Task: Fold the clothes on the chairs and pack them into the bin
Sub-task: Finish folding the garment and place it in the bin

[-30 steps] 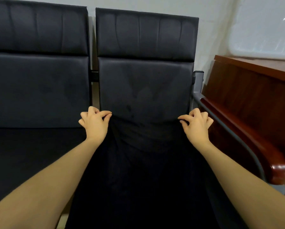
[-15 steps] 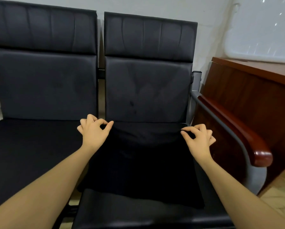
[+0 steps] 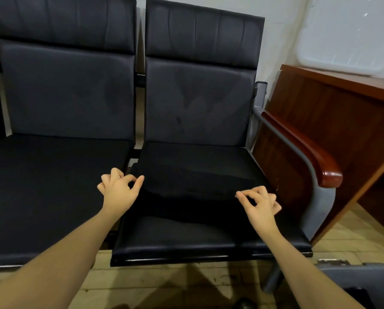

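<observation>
A black garment [image 3: 197, 181] lies on the seat of the right-hand black chair [image 3: 200, 103], doubled over with its upper layer ending in a raised edge across the middle of the seat. My left hand [image 3: 119, 190] pinches that edge at the garment's left corner with thumb and forefinger. At the right corner of the same edge, my right hand [image 3: 260, 201] pinches it the same way. Only a grey rim of the bin [image 3: 353, 272] shows, at the bottom right on the floor.
A second black chair [image 3: 59, 170] stands to the left, its seat bare. A wood-topped armrest [image 3: 304, 148] on a grey frame borders the right chair. Beyond it is a brown wooden desk [image 3: 333, 112]. Pale tiled floor [image 3: 164, 284] lies in front.
Both hands have come down from the backrest toward the front of the seat, bringing the garment's top edge with them, so the garment now lies doubled on the seat.
</observation>
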### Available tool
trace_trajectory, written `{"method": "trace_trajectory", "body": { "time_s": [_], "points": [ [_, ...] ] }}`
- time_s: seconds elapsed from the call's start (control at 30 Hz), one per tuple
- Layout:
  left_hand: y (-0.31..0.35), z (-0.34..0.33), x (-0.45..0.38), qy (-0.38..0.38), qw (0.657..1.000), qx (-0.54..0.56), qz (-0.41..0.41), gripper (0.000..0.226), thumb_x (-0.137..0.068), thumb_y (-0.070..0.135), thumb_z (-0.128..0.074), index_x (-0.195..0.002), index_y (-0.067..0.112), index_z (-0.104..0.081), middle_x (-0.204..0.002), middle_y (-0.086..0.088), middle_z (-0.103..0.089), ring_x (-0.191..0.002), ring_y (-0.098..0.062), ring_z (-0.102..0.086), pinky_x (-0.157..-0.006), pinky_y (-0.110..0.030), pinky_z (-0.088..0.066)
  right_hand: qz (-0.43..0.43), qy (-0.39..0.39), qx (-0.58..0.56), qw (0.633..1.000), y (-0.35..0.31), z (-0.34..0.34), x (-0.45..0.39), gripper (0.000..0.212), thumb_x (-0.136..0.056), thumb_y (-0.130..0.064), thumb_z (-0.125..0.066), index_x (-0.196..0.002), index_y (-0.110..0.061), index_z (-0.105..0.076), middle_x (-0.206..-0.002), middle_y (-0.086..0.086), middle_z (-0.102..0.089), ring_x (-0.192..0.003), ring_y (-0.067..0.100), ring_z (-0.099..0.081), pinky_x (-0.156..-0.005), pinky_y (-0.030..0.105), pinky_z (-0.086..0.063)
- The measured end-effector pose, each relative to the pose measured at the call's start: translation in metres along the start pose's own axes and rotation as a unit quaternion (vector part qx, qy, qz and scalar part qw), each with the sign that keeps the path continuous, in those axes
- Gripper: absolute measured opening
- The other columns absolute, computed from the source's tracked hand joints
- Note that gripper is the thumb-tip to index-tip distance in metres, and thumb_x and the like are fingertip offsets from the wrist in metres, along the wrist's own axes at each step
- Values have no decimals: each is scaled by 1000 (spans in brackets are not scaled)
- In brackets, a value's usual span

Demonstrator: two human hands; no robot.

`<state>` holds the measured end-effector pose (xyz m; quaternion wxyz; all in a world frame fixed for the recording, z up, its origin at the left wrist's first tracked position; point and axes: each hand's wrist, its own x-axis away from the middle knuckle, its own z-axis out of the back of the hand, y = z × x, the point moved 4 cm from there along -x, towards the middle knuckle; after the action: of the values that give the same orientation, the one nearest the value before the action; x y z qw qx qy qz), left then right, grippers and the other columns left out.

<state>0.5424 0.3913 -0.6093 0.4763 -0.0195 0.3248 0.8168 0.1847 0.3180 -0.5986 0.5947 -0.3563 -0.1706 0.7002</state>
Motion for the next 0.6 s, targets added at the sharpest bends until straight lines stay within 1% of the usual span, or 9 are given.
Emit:
{"method": "trace_trajectory", "body": {
  "time_s": [0.1, 0.17, 0.2, 0.27, 0.33, 0.4, 0.47, 0.53, 0.6],
  "points": [
    [-2, -9, 13, -11, 997, -48, -56, 45, -91, 53, -48, -85, 16, -73, -100, -4, -46, -103, -30, -39, -89, -45, -28, -3, -34, 76, 997, 5, -13, 13, 22, -93, -46, -53, -97, -33, -70, -105, -14, -49, -114, 13, -30, -96, 30, -10],
    [10, -16, 21, -16, 991, -46, -123, 55, -85, 59, -35, -83, 19, -74, -97, -1, -52, -101, -29, -45, -84, -43, -31, 29, -36, 121, 992, 0, -21, 15, 21, -94, -43, -52, -103, -33, -68, -108, -15, -50, -116, 13, -34, -98, 30, -11],
    [19, -20, 24, -28, 987, -46, -152, 58, -83, 60, -31, -86, 21, -74, -99, 0, -54, -103, -27, -47, -84, -41, -31, 51, -37, 129, 990, -4, -25, 14, 20, -94, -40, -53, -106, -32, -67, -110, -14, -52, -116, 13, -37, -98, 30, -14],
    [38, -29, 29, -85, 977, -67, -184, 54, -88, 60, -32, -106, 26, -70, -112, 5, -54, -115, -21, -44, -92, -37, -28, 91, -58, 130, 986, -14, -36, 12, 25, -95, -35, -54, -116, -27, -64, -116, -10, -55, -117, 14, -45, -97, 28, -21],
    [47, -45, 34, -146, 966, -93, -191, 48, -95, 54, -37, -130, 28, -55, -135, 5, -45, -131, -17, -32, -104, -36, -22, 103, -111, 149, 977, -16, -51, 11, 39, -97, -37, -50, -132, -22, -54, -132, -4, -52, -125, 17, -45, -103, 29, -27],
    [50, -57, 39, -210, 952, -121, -185, 52, -97, 52, -34, -143, 29, -37, -152, 3, -29, -142, -18, -18, -112, -39, -15, 90, -178, 204, 958, -8, -65, 12, 53, -99, -47, -38, -147, -24, -34, -153, -1, -33, -141, 19, -28, -113, 34, -21],
    [45, -63, 44, -253, 943, -137, -166, 55, -98, 53, -28, -148, 31, -26, -157, 4, -18, -145, -18, -8, -115, -41, -8, 69, -235, 256, 935, 1, -72, 13, 60, -98, -57, -24, -152, -31, -15, -160, -7, -10, -147, 16, -7, -119, 38, -7],
    [43, -62, 47, -267, 940, -146, -156, 55, -98, 54, -27, -149, 33, -23, -158, 5, -17, -146, -18, -7, -116, -43, -7, 61, -262, 270, 925, 6, -72, 13, 61, -96, -62, -17, -152, -37, -6, -160, -11, 1, -148, 14, 2, -119, 41, 0],
    [45, -56, 49, -261, 938, -161, -160, 56, -96, 57, -28, -148, 34, -25, -156, 5, -21, -145, -18, -13, -115, -42, -12, 64, -270, 272, 922, 9, -67, 14, 61, -95, -64, -16, -151, -41, -4, -160, -13, 3, -147, 12, 4, -119, 43, 2]
  ]
}}
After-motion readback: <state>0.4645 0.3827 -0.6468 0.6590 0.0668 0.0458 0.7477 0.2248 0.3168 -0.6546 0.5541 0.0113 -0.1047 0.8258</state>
